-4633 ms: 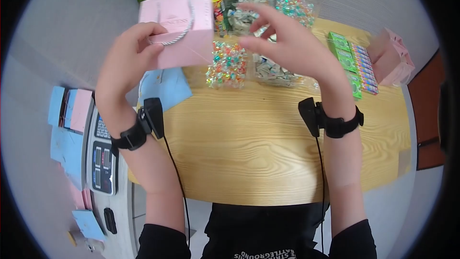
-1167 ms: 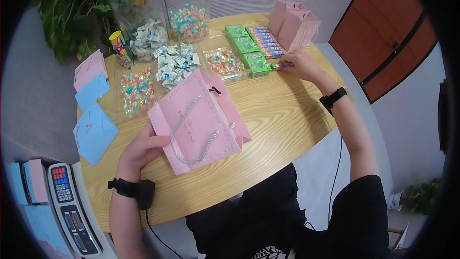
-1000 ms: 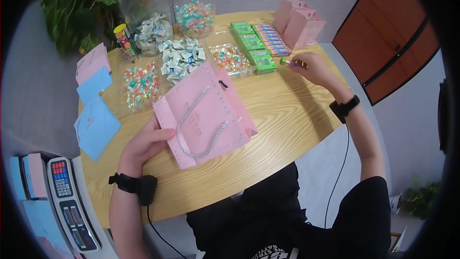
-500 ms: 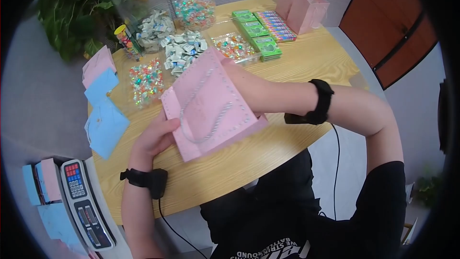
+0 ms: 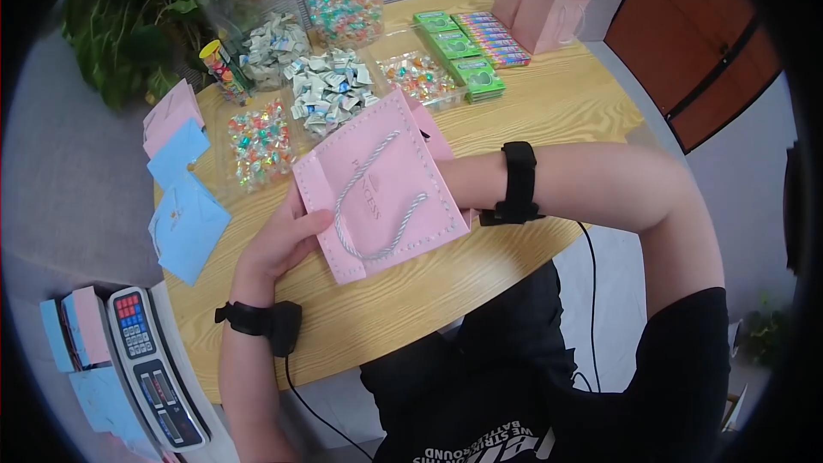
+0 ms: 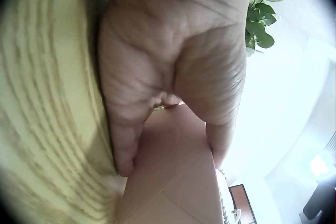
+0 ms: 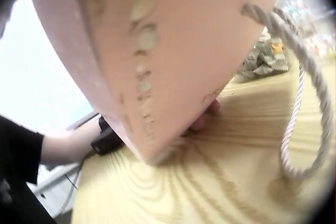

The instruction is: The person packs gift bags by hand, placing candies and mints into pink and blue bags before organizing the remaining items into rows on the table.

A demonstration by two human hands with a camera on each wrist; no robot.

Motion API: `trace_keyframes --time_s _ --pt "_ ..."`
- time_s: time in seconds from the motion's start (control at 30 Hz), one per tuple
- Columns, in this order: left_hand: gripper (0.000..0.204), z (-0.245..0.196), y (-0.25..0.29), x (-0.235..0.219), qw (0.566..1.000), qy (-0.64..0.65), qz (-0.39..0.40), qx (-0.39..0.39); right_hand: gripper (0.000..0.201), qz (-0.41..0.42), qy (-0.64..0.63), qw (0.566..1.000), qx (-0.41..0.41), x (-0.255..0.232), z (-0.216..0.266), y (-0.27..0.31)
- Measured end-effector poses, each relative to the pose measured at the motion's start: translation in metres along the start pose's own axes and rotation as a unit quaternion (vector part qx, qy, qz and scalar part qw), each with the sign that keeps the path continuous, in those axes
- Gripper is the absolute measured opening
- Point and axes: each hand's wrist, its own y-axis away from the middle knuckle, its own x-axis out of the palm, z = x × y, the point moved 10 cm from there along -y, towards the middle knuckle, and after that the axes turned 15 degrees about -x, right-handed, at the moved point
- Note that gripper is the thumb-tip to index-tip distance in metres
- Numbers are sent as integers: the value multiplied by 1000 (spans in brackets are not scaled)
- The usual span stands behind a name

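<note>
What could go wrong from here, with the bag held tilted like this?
The left hand holds the pink bag with its mouth sideways, so anything inside, hidden from view, might slide out. A rope handle hangs loose and might snag the wrist strap if the right arm pulls out.

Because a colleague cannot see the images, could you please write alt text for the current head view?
A person's left hand grips a pink PRINCESS gift bag at a wooden table; the right forearm reaches into the bag, the right hand hidden. Beyond are wrapped candies and green boxes.

Black short sleeves (image 5: 686, 339), wrist straps (image 5: 519, 176), thin cables (image 5: 593, 291)
</note>
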Motion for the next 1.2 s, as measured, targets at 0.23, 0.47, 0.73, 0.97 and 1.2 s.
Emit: trace_keyframes --time_s 0.23,0.47,0.73,0.97,1.2 --pt "93 -3 1 1 1000 3 4 10 33 247 712 625 -203 57 84 12" --pt "91 -1 -2 -3 1000 2 11 17 17 23 826 484 -288 -85 205 -3" --pt "91 -1 0 -4 1000 7 -2 5 22 81 906 386 -157 -160 186 9" --pt "90 3 2 -10 1000 13 -17 -14 20 69 896 426 -105 -182 193 5" --pt "84 -7 4 -4 998 10 -67 12 22 67 911 402 -57 -200 191 2"
